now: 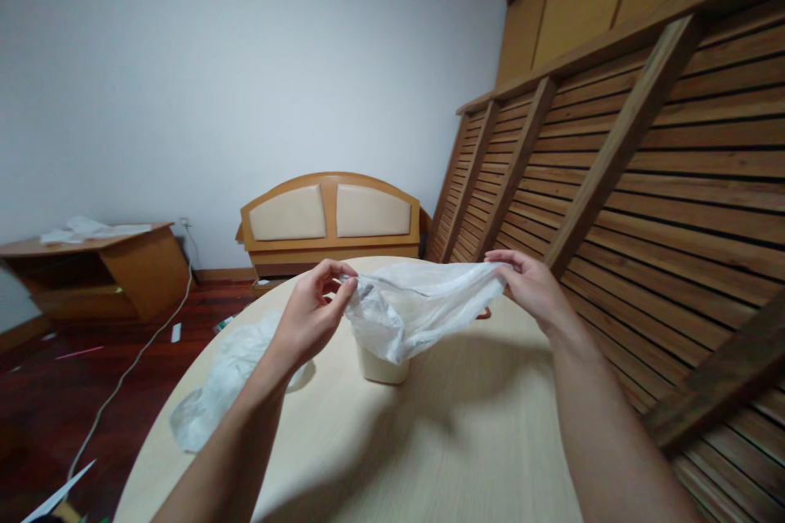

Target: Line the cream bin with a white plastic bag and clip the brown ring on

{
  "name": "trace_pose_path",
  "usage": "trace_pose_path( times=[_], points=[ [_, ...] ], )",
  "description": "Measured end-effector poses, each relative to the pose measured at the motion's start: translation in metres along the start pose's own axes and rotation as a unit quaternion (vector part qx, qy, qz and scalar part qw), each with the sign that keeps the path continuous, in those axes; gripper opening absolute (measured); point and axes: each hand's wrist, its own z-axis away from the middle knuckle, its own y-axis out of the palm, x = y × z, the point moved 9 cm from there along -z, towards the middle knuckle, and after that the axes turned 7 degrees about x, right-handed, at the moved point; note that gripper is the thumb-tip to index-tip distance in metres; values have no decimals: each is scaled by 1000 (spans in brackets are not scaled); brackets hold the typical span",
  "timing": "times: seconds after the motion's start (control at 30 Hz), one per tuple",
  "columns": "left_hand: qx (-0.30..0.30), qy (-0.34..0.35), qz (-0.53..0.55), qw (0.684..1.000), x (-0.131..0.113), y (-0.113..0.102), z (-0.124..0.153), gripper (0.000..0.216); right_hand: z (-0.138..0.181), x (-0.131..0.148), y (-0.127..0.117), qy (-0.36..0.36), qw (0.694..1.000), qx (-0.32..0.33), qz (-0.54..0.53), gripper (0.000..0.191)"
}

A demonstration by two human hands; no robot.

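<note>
A thin white plastic bag (pixel 435 302) is stretched sideways between my two hands, above the round table. My left hand (pixel 316 306) pinches its left edge between thumb and fingers. At the other end, my right hand (pixel 527 282) grips the bag's right edge. Below and partly behind the bag stands a cream-coloured container (pixel 383 369); its upper part is hidden by the plastic. More crumpled white plastic (pixel 230 376) lies on the table beside my left forearm, which covers part of it.
The round pale table (pixel 478 441) fills the front. A wooden slatted frame (pixel 613 204) leans along the right. Beyond the table stands a padded headboard (pixel 331 212). At left are a low wooden desk (pixel 147 270) with white sheets on it and a cable (pixel 132 368) across the floor.
</note>
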Motion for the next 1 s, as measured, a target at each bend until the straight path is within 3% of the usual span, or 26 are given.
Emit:
trace_pose_path(
  times=[0.07, 0.17, 0.27, 0.37, 0.53, 0.63, 0.73, 0.9, 1.0],
  points=[
    [-3, 9, 6, 1000, -4, 2, 1, 26, 8, 21, 13, -19, 997, 37, 61, 30],
    [2, 20, 13, 1000, -8, 7, 3, 25, 30, 70, 34, -130, 983, 63, 112, 29],
    [16, 30, 25, 999, -12, 11, 4, 23, 60, 113, 65, -238, 949, 138, 155, 27],
    [33, 45, 27, 998, -17, 14, 6, 23, 87, 136, 94, -293, 916, 224, 159, 29],
    [61, 47, 25, 997, -21, 22, 8, 21, 104, 146, 119, -296, 917, 223, 150, 39],
    [76, 44, 19, 996, -23, 27, 9, 21, 104, 145, 126, -295, 924, 197, 140, 22],
    [99, 48, 7, 994, -26, 32, 13, 23, 102, 143, 126, -299, 927, 185, 126, 5],
    [125, 70, 20, 989, -33, 38, 20, 53, 104, 149, 118, -323, 924, 169, 116, 3],
    [151, 89, 9, 984, -40, 42, 23, 40, 107, 154, 116, -341, 919, 167, 102, 4]
  ],
)
